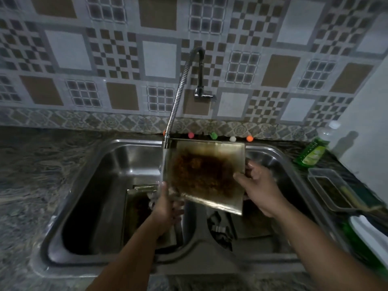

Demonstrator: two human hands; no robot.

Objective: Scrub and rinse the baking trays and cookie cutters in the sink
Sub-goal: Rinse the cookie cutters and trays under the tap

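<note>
Your right hand (259, 191) grips the right edge of the baking tray (206, 176), thumb across its face, while your left hand (168, 203), blurred and wet, meets the tray's lower left corner under the faucet (168, 141) stream, fingers too smeared to read. You've got it tipped up over the sink (117, 156) divider, likely so water sheets down the burnt brown face. Its long axis runs roughly left-right, dirty side facing you, near edge dipping right.

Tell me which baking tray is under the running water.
The stained metal tray gripped by both hands over the sink divider; the other tray leans in the left basin.
</note>
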